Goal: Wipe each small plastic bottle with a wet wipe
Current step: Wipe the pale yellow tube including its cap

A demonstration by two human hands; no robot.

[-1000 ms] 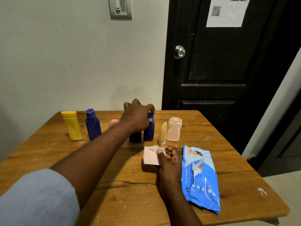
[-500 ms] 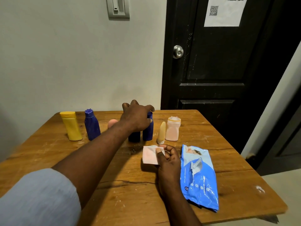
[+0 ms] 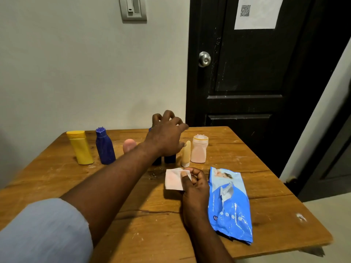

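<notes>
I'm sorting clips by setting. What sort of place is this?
Probably a room in a home: a worn wooden table by a plain wall with a light switch, beside a dark panelled door with a round knob, and a blue pack of wipes on the table.

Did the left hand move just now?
Yes. The left hand let go of the dark blue bottle and shifted right, its fingers now spread toward the cream tube.

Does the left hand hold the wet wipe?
No, the right hand pinches the wet wipe; the left hand reaches over the dark bottles.
</notes>
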